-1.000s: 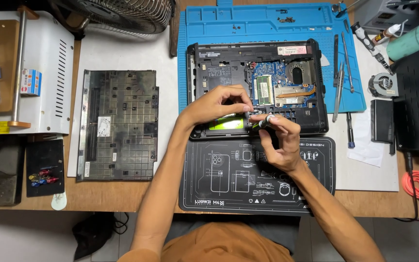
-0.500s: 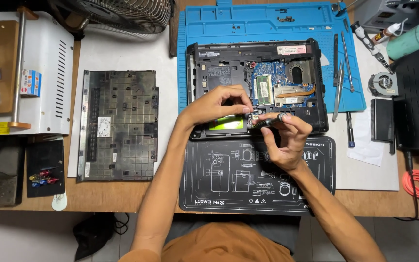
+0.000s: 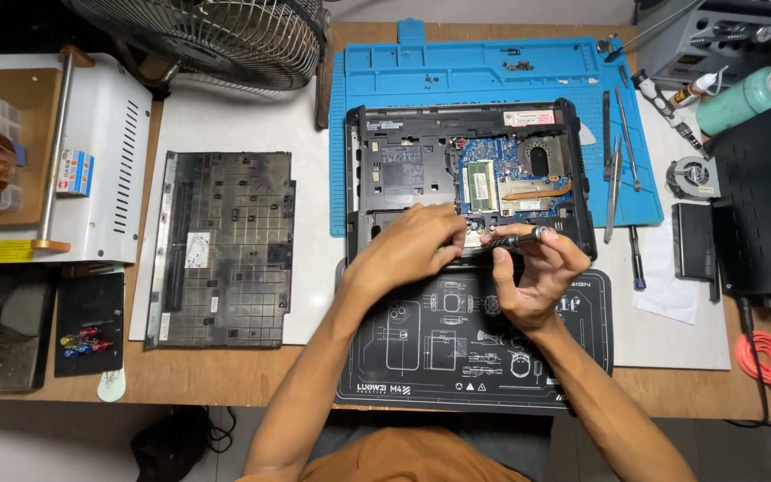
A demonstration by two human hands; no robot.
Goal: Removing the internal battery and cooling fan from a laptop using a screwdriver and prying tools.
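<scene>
Screwdriver (image 3: 518, 239) pinched in right hand (image 3: 537, 277), raised since | left hand (image 3: 408, 250) flat on laptop (image 3: 403, 161), grip seemingly empty

A wooden workbench (image 3: 225, 370) fills nearly the whole view, lit evenly from above with soft, short shadows. A round wire-grilled fan (image 3: 216, 36) stands at the bench's far edge, and a white sheet (image 3: 314, 295) covers the wood toward the bench's middle. Below the bench's near edge shows a strip of pale grey floor (image 3: 46, 442) with a dark bundle of cable (image 3: 180, 437) lying on it.
</scene>
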